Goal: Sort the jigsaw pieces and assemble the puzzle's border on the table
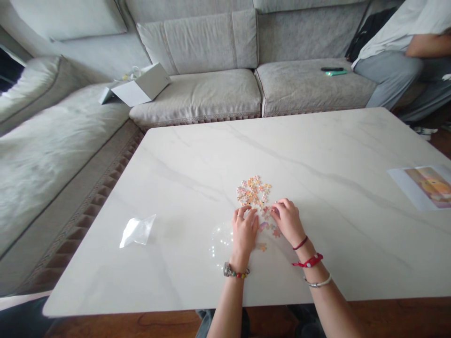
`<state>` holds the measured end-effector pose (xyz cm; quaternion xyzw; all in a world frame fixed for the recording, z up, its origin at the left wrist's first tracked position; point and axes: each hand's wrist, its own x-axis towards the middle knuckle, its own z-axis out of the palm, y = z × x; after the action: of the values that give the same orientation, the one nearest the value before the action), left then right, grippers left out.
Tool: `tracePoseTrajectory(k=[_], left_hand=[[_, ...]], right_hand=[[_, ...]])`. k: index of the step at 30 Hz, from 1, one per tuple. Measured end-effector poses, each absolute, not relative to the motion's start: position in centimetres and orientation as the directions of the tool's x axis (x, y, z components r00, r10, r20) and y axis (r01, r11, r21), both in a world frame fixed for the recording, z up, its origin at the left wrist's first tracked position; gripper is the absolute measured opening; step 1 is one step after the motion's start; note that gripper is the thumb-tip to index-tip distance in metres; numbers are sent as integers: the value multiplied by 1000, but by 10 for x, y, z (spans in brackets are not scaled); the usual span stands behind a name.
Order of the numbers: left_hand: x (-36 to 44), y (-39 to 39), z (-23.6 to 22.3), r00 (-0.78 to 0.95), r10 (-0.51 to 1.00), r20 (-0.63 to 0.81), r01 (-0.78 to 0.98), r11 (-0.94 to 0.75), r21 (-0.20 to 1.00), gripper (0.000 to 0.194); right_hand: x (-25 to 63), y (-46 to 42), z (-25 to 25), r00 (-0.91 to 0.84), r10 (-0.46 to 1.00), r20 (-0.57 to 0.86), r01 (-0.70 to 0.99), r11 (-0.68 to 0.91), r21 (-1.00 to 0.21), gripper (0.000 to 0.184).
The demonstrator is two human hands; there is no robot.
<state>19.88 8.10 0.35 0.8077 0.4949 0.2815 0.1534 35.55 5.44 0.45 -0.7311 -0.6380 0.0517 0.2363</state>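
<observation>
A small heap of pastel jigsaw pieces (253,190) lies near the middle of the white marble table (317,155). My left hand (244,230) rests palm down just below the heap, fingers together and curled over loose pieces. My right hand (288,220) sits beside it with fingertips pinched on a piece at the heap's lower edge. A few separate pieces (261,246) lie between and under my hands. Both wrists carry bracelets.
An empty clear plastic bag (137,230) lies on the table's left. A printed picture sheet (424,187) lies at the right edge. A grey sofa wraps the table, with a white box (141,87) and a phone (333,71). Another person sits at the far right (401,51).
</observation>
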Motion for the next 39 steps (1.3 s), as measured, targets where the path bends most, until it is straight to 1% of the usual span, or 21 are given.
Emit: tracePoseTrajectory(k=[3,7,10,14,18,23,25,29,34,37,39], left_hand=[[204,86,2,338,893,297,724,-449,523,17],[209,91,0,372,885,281,716,-466,520,15],[211,93,2,378,879,290,711,-476,518,18],[214,92,6,418,860,292,699,-510,502,21],[219,90,6,458,850,261,700,-526,484,19],[223,89,4,446,852,273,697,-522,492,17],[224,89,5,443,852,277,695,-522,494,17],[227,89,7,422,867,265,716,-498,488,15],[230,90,6,422,873,244,719,-486,497,13],[231,90,6,404,885,232,694,-462,552,11],[230,91,8,355,913,201,674,-400,621,10]], right_hand=[[356,50,6,203,946,255,892,-71,-447,11],[365,43,12,215,927,307,865,-35,-500,21],[373,39,14,250,910,332,861,-52,-506,26],[383,37,10,277,901,333,887,-107,-449,27],[386,34,2,236,927,290,923,-121,-364,30],[390,26,0,113,975,192,945,-45,-325,42],[394,23,2,74,982,175,947,-15,-320,45],[401,19,9,57,980,189,941,11,-337,41],[407,19,13,170,948,269,930,-64,-362,20],[410,19,9,180,948,263,925,-73,-372,19],[415,17,7,147,960,240,918,-42,-395,22]])
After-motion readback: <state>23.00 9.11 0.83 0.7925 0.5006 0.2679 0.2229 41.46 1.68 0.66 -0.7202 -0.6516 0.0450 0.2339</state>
